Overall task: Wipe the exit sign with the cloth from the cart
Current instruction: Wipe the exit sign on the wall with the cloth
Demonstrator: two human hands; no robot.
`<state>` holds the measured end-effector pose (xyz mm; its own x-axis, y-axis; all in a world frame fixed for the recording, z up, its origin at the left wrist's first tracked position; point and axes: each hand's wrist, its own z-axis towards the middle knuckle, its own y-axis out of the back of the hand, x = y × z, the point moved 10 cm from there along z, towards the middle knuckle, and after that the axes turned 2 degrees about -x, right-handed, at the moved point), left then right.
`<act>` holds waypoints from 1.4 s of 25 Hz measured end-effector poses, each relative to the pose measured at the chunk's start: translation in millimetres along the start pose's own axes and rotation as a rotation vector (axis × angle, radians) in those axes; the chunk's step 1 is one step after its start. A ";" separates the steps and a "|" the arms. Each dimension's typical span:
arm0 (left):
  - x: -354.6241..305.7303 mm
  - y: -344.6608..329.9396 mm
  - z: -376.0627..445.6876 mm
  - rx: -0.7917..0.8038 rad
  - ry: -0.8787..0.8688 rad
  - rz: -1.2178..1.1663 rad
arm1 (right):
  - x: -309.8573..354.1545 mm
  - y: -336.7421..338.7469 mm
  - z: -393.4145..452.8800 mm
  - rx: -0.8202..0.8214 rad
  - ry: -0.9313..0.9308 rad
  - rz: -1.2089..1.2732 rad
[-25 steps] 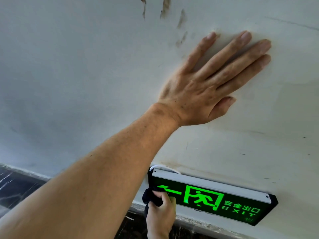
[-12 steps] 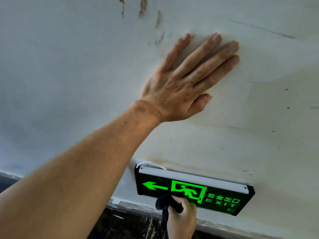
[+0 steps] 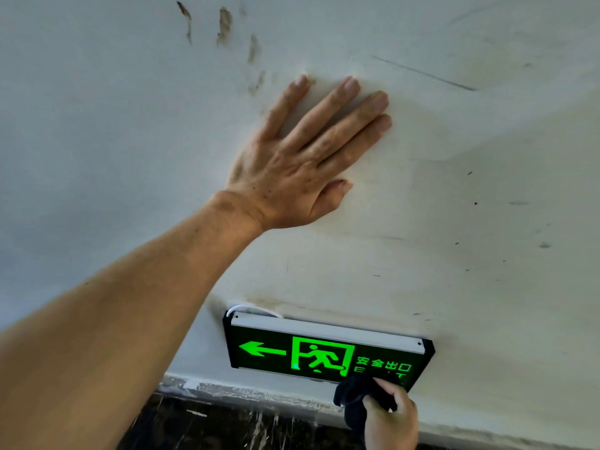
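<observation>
While the left hand (image 3: 302, 164) lies flat on the white wall (image 3: 487, 190) with its fingers spread and holding nothing, the right hand (image 3: 391, 420) is closed around a dark cloth (image 3: 352, 396). The cloth bulges out to the left of the gripping fingers and is pressed on the lower right part of the exit sign (image 3: 324, 352), covering some of the letters. Most of the green sign, with its arrow and running figure, lies up and left of this grip.

White wall (image 3: 487, 196) carries exit sign (image 3: 324, 349); left hand (image 3: 292, 170) flat on it; smudges above.
</observation>
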<state>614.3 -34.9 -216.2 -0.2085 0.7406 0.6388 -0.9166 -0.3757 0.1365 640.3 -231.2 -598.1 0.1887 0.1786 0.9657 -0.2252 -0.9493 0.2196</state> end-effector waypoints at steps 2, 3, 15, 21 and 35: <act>-0.1 0.2 0.2 -0.002 -0.003 0.008 | -7.4 10.7 14.5 0.006 -0.046 -0.002; -0.2 0.1 0.4 0.000 -0.005 0.009 | -9.7 14.4 19.9 0.007 -0.060 -0.016; -0.9 2.5 0.4 0.004 -0.012 0.009 | -2.2 30.9 23.4 -0.140 -0.126 0.234; 1.3 4.6 2.1 0.071 0.013 -0.079 | 20.1 33.8 19.8 -0.084 -0.165 0.429; -22.3 49.8 1.6 0.405 0.281 -0.513 | 149.7 66.7 -51.7 0.397 0.062 0.547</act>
<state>573.9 -71.0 -222.5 0.0854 0.9748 0.2061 -0.7354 -0.0779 0.6731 604.1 -254.4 -431.7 0.0898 -0.3509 0.9321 0.0981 -0.9282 -0.3589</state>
